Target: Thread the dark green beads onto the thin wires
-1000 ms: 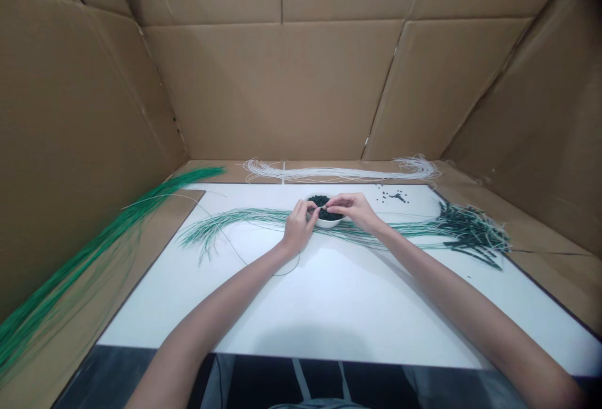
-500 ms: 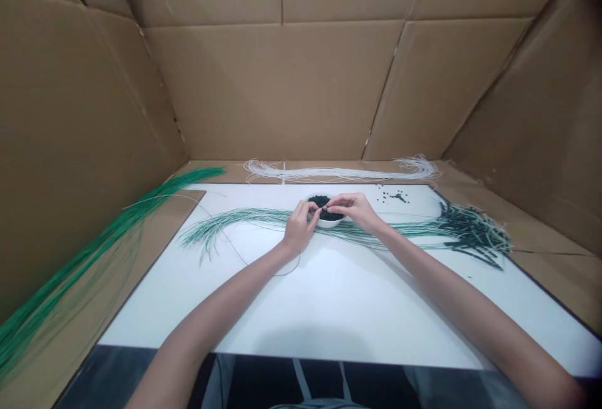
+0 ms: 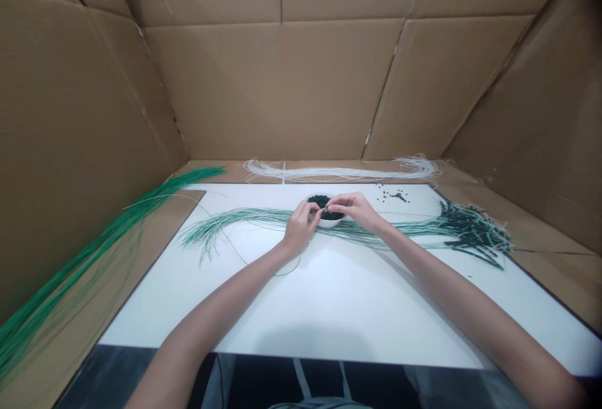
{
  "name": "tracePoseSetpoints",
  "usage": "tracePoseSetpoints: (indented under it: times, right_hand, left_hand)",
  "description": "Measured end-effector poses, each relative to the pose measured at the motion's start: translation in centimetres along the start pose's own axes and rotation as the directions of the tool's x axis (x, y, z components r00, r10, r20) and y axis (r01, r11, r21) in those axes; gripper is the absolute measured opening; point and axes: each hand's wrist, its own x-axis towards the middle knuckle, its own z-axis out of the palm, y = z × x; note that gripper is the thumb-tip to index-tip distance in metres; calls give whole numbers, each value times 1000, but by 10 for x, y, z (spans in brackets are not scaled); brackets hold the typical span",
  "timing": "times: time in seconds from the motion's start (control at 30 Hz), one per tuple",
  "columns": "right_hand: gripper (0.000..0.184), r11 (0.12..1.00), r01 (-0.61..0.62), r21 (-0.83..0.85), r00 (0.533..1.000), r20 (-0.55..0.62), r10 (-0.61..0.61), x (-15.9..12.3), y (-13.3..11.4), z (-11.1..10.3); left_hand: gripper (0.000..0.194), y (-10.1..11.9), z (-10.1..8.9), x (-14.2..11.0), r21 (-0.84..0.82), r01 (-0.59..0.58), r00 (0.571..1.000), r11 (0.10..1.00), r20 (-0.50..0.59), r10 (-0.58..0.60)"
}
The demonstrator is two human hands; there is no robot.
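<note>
My left hand pinches a thin pale string just above a white bowl. The string's long tail loops under my left forearm and away to the left. Facing it, my right hand is closed, thumb and fingertips together on what looks like a tiny dark bead at the string's end. Fingertips of both hands nearly meet. Dark green beads fill the bowl, partly hidden by my hands. Green strands run across the board behind and below my hands, with dark beaded ends at the right.
Loose dark beads lie scattered behind my right hand on the white board. A bundle of white strings stretches along the back. Long green strands hang over the left side. Cardboard walls enclose the back and both sides.
Almost everything stays in place. My fingertips shift only slightly over the bowl, and a bit more pale string shows between them.
</note>
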Motion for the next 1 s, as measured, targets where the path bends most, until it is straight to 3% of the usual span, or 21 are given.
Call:
tracePoseSetpoints:
  times: [0.3, 0.57, 0.77, 1.0]
  right_hand:
    - [24, 1000, 0, 2, 999, 33, 0, 0, -1, 0]
    - [25, 996, 19, -88, 1000, -19, -21, 0, 1, 4]
    - [30, 993, 30, -116, 999, 30, -27, -1, -2, 3]
    - [25, 958, 86, -274, 993, -60, -106, -2, 1, 8]
  left_hand:
    - [12, 1, 0, 0, -4, 3, 1000, 1000, 4, -3]
    - [12, 2, -1, 0, -6, 0, 999, 1000, 43, 0]
    - [12, 1, 0, 0, 1, 35, 999, 999, 40, -35]
    - [16, 4, -2, 2, 8, 36, 998, 999, 54, -37]
